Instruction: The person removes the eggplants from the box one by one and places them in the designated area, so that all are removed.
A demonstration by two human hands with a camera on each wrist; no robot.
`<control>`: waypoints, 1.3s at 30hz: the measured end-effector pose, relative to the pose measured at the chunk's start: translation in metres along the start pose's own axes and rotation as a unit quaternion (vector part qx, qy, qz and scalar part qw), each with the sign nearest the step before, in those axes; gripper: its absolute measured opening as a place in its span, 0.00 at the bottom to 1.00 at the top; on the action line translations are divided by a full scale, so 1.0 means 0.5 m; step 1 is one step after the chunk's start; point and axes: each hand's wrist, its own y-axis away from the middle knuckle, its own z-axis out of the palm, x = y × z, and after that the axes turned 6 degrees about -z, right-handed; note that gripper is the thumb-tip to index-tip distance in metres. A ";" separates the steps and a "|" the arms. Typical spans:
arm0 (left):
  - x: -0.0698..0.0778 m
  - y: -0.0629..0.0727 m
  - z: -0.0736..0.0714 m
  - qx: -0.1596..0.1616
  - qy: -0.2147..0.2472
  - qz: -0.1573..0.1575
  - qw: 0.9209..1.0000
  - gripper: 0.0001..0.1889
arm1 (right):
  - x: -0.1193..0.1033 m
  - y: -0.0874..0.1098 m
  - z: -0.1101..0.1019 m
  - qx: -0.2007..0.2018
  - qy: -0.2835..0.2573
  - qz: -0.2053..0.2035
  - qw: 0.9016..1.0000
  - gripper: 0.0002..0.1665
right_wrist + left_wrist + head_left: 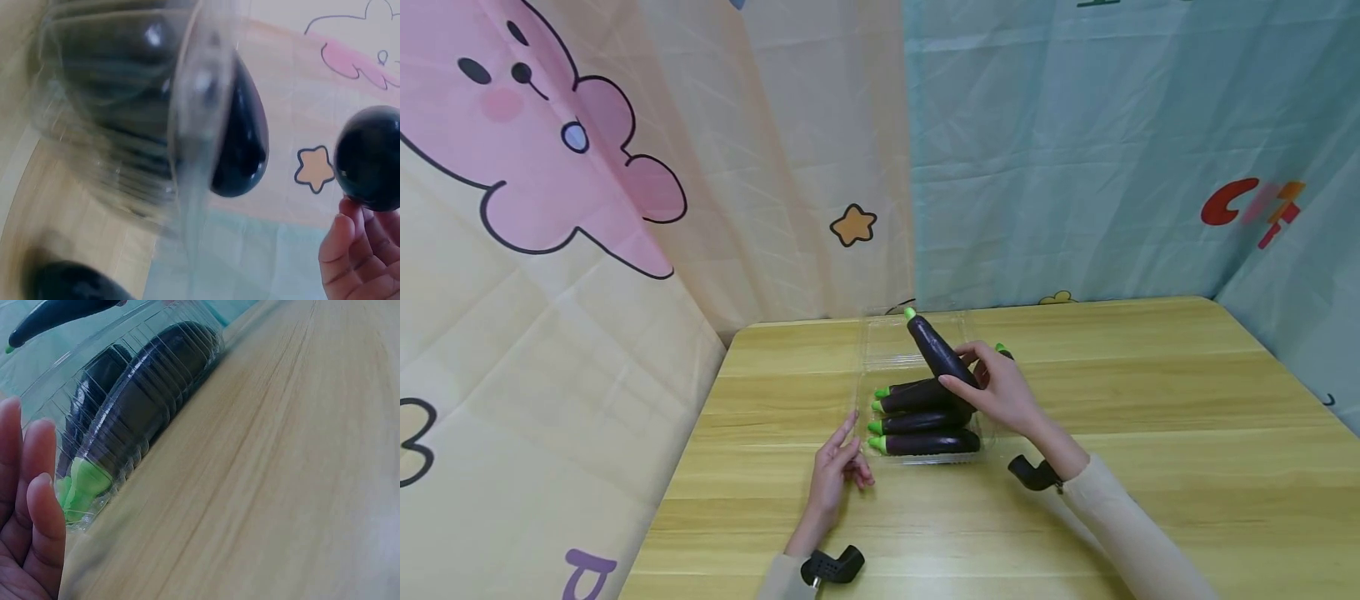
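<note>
A clear plastic clamshell box [925, 458] lies open on the table, with several dark purple eggplants [934, 442] inside, their green stems to the left. My right hand [1000, 396] holds another eggplant [938, 346] by its thick end, tilted over the box with its stem up and away. In the right wrist view, the fingers [337, 240] grip under that eggplant's [372, 159] rounded end. My left hand [835, 475] is at the box's left side, index finger extended along the wall. From the left wrist, those fingertips [44, 494] appear right by the box's corner.
One more eggplant [1004, 351] lies on the wooden table [1120, 400], partly hidden behind my right hand. The transparent lid [887, 337] is folded back toward the far edge. Printed curtains [790, 150] hang close behind the table and at its sides.
</note>
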 end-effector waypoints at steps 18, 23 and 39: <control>0.000 0.001 -0.001 -0.005 0.002 0.007 1.000 0.29 | 0.047 0.029 -0.061 0.136 -0.026 0.067 0.988 0.21; 0.000 0.000 -0.001 -0.004 0.000 0.004 1.000 0.28 | 0.062 0.040 -0.082 0.146 0.000 0.107 0.983 0.22; -0.004 -0.001 -0.002 0.000 -0.002 0.003 1.000 0.29 | 0.119 0.066 -0.126 0.098 0.071 0.189 0.974 0.32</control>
